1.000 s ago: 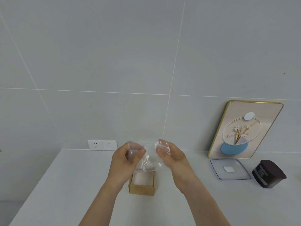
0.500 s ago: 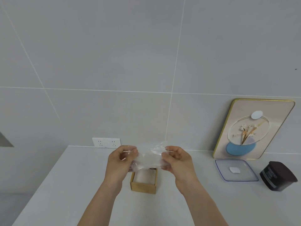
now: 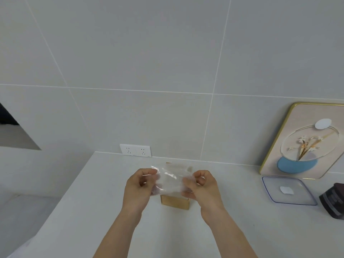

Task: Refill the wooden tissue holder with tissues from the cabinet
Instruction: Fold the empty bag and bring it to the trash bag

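I see my left hand (image 3: pixel 138 187) and right hand (image 3: pixel 202 186) pinching a clear plastic wrapper (image 3: pixel 172 180) stretched between them, the wooden tissue holder (image 3: pixel 175 202) just below.

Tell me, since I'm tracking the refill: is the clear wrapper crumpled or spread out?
Spread out: the left hand and right hand pinch opposite ends of the clear wrapper, stretching it flat above the wooden holder.

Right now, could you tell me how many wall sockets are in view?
2: side by side on one white outlet plate at the wall's base, behind the hands. None other shows; the framed picture could hide more.
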`<state>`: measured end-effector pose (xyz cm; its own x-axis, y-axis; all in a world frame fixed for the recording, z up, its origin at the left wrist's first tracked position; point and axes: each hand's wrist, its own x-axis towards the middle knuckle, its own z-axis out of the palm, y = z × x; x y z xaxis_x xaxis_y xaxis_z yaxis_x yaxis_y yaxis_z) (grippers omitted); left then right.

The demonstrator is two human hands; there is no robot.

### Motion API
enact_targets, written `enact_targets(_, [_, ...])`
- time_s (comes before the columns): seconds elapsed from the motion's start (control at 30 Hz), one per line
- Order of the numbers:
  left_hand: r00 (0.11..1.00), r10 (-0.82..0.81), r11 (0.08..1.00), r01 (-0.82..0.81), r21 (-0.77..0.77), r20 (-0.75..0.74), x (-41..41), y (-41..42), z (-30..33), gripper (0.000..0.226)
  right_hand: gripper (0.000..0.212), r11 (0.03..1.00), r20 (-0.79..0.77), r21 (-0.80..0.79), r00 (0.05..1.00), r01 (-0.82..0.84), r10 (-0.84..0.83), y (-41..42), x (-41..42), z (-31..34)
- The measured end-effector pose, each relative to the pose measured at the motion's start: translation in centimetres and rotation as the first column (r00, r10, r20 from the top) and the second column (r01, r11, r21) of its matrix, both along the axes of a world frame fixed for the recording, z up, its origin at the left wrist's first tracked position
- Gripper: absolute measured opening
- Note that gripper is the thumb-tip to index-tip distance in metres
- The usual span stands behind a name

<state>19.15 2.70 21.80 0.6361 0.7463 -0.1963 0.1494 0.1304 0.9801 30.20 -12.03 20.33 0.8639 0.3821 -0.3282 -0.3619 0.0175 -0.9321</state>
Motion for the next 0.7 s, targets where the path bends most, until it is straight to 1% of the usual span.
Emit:
enact_targets(0.07, [1.0, 0.014, 0.999, -0.014, -0.039, -0.002, -0.9, 0.7, 0.0, 0.01, 0.03, 0.999, 0.003, -0.032, 1.0, 0.028, -0.028, 1.0, -0.6, -0.2])
enact_targets(0.13, [1.0, -0.012, 0.999, 0.011, -0.031, -0.028, -2.0, 1.7, -0.1, 0.017, 0.032, 0.996, 0.025, -0.062, 0.998, 0.059, -0.057, 2.2, -1.3, -0.3])
enact_targets(0.2, [0.998, -0.02, 1.0, 0.019, -0.015, -0.06, -3.1, 3.0, -0.4, 0.024, 0.03, 0.995, 0.048, -0.079, 0.997, 0.068, -0.064, 3.8, -2.3, -0.1])
enact_targets(0.27, [0.997, 0.005, 1.0, -0.007, -0.023, -0.072, -4.3, 4.8, -0.9, 0.027, 0.026, 0.994, 0.075, -0.101, 0.996, 0.052, -0.044, 5.8, -3.4, 0.0])
enact_targets(0.4, [0.994, 0.089, 0.994, -0.092, -0.055, -0.058, -7.8, 9.7, -1.7, 0.029, 0.014, 0.989, 0.108, -0.149, 0.994, -0.014, 0.031, 11.6, -6.5, 0.1])
enact_targets(0.57, [0.973, 0.223, 0.97, -0.228, -0.086, -0.065, -14.7, 18.6, -3.1, 0.03, 0.019, 0.965, 0.118, -0.197, 0.973, -0.173, 0.199, 21.5, -12.4, 0.1])
enact_targets(0.7, [0.943, 0.32, 0.94, -0.329, -0.09, -0.095, -21.2, 26.5, -4.4, 0.03, 0.022, 0.918, 0.12, -0.267, 0.935, -0.294, 0.334, 30.6, -18.3, -1.2])
